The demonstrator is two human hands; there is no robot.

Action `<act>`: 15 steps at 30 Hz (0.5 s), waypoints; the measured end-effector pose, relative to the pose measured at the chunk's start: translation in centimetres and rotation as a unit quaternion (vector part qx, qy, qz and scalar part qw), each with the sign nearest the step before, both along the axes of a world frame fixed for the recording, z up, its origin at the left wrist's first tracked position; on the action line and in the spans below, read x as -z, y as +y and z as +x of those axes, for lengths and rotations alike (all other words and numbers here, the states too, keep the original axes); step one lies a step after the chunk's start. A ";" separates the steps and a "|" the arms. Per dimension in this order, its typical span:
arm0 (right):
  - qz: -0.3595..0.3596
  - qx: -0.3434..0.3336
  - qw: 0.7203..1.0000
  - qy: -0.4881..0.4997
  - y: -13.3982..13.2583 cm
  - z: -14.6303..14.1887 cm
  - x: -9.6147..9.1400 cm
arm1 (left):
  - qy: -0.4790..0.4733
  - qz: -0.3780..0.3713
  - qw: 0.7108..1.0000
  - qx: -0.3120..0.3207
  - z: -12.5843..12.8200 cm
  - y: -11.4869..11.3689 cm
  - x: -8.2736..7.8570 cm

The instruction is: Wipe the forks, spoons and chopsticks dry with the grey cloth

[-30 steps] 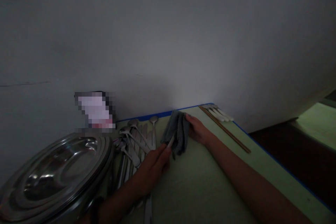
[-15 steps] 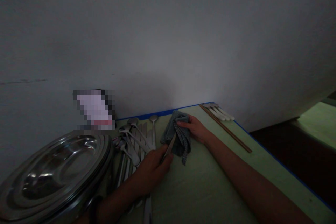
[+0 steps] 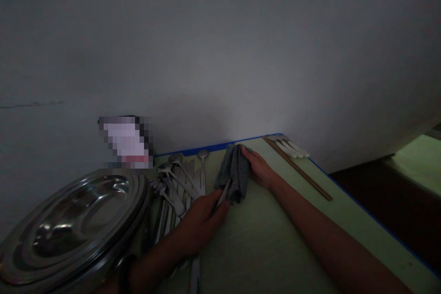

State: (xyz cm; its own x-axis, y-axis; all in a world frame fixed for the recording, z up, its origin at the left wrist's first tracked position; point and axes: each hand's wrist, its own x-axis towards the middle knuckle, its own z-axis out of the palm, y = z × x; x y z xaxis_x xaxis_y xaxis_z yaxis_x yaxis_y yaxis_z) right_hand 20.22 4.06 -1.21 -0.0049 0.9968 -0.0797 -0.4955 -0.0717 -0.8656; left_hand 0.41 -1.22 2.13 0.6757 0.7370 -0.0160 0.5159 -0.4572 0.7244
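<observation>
My left hand (image 3: 203,220) is closed on the near end of a slim piece of metal cutlery (image 3: 225,193); its kind cannot be made out because the far end is inside a grey-blue cloth (image 3: 234,170). Gripping that cloth, folded about the metal, is my right hand (image 3: 257,166), with the thumb on top. Left of the cloth lies a loose pile of spoons (image 3: 203,154) and other metal cutlery (image 3: 181,188), partly hidden behind my left hand and forearm.
A stack of shiny oval metal dishes (image 3: 86,220) stands at the left. Brown chopsticks (image 3: 299,170) and several white-handled forks (image 3: 291,149) lie at the right on the pale green table (image 3: 268,243). A pixelated upright rectangle (image 3: 127,140) leans near the grey wall (image 3: 241,55).
My right hand has shifted the cloth, which is now wrapped more closely round the cutlery, its hanging corner tucked in. My left hand keeps its hold in nearly the same place.
</observation>
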 end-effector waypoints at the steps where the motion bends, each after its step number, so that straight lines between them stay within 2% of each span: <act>1: -0.001 -0.004 1.000 -0.004 -0.1 0.0 0.0 | 0.002 -0.002 1.000 -0.003 0.0 0.0 0.0; 7: 0.026 -0.033 0.997 -0.064 -0.3 0.3 0.0 | -0.014 -0.026 1.000 -0.001 0.0 -0.1 -0.3; 15: 0.013 0.006 1.000 -0.015 0.0 -0.1 0.0 | -0.006 -0.036 0.999 -0.011 0.2 0.0 -0.2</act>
State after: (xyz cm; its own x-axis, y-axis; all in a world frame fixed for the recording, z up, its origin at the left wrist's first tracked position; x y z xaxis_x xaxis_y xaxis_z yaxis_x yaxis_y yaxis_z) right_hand 20.14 4.03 -1.21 0.0100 0.9985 -0.0531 -0.4694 -0.0422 -0.8820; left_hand 0.64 -1.20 2.29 0.6595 0.7493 -0.0602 0.5159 -0.3928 0.7613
